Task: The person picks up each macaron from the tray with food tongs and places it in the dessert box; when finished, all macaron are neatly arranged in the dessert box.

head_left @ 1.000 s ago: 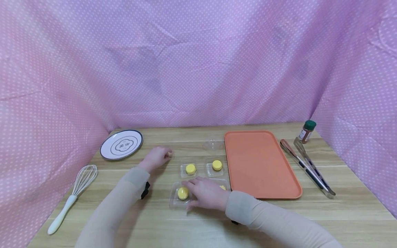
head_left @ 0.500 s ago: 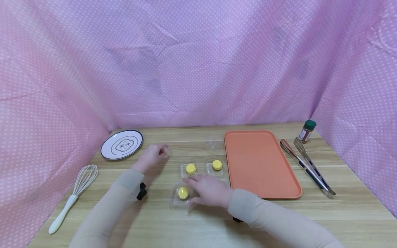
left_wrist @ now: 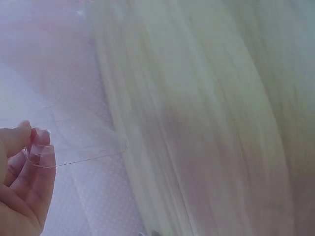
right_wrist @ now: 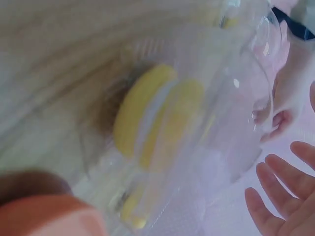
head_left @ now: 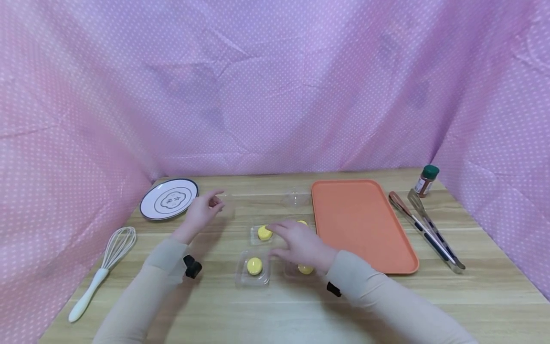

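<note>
Two hands work over the counter (head_left: 275,306): right hand (head_left: 301,243) reaches open over a cased macaron (head_left: 264,233), just beyond its fingers. Left wrist: left hand (left_wrist: 22,182) pinches a clear lid (left_wrist: 81,142). Right wrist: macaron (right_wrist: 157,115) close, ungrasped.

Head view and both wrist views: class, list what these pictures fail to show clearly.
- Head view: one yellow macaron is mostly hidden by the right hand.
- Head view: the spice jar label is too small to read.
- Left wrist view: the table is blurred; the left hand is cut off by the edge.
</note>
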Demonstrator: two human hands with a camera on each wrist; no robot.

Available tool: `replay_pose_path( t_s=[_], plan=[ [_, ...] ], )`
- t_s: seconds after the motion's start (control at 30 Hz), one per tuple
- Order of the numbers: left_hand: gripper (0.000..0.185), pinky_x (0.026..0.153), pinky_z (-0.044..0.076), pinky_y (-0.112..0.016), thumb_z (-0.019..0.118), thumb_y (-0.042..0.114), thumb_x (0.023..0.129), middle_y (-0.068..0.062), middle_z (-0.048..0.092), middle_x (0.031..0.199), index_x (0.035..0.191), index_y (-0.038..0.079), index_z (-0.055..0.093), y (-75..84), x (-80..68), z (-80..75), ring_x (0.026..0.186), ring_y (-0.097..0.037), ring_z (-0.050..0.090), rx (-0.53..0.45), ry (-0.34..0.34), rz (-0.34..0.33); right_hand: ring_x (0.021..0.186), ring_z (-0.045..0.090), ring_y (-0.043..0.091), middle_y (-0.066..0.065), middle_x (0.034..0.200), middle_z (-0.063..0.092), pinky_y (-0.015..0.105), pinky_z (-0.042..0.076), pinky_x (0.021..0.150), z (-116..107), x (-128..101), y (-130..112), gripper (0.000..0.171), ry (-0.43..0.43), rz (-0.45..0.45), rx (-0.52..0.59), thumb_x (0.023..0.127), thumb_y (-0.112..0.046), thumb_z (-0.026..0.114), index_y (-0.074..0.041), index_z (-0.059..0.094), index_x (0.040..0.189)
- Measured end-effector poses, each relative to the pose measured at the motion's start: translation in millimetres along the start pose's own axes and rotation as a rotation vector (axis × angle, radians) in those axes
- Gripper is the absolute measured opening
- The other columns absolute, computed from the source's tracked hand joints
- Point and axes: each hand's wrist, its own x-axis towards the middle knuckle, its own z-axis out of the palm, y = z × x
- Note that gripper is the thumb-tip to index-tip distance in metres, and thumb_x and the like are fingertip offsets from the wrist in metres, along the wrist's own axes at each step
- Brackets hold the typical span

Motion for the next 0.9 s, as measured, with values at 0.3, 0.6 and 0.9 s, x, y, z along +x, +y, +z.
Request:
replay_pose_path(
  t_s=[0.3, 0.6, 0.9],
  plan=[
    [0.041, 0.061, 0.054, -0.017, 0.060, -0.001, 0.089, -0.023, 0.066, 0.093, 0.129, -0.006, 0.051, 5.9, -10.5, 2.2, 0.072, -0.010, 0.064, -0.268, 0.011, -0.099, 0.118, 0.056, 0.028, 0.012, 0.128, 0.059, 0.042, 0.046, 0.102, -3, -2, 10, 0.060, 0.000, 0.165, 0.076, 0.081, -0.039, 0.073, -0.006, 0.056, 0.128],
    [0.048, 0.073, 0.059, -0.029, 0.054, -0.007, 0.090, -0.030, 0.060, 0.102, 0.136, -0.008, 0.041, 22.3, -15.4, 5.5, 0.069, 0.002, 0.061, -0.547, -0.029, -0.172, 0.118, 0.055, 0.031, 0.014, 0.130, 0.056, 0.044, 0.046, 0.101, -1, -4, 15, 0.068, 0.043, 0.198, 0.077, 0.077, -0.040, 0.076, -0.005, 0.052, 0.131],
    [0.050, 0.073, 0.059, -0.027, 0.053, -0.010, 0.090, 0.001, 0.062, 0.087, 0.138, -0.008, 0.039, 38.7, -20.2, 12.1, 0.071, -0.002, 0.063, -0.708, -0.066, -0.197, 0.124, 0.049, 0.035, 0.016, 0.138, 0.049, 0.049, 0.042, 0.105, -1, -1, 17, 0.078, 0.057, 0.216, 0.119, 0.074, -0.039, 0.079, -0.007, 0.046, 0.137]
  ],
)
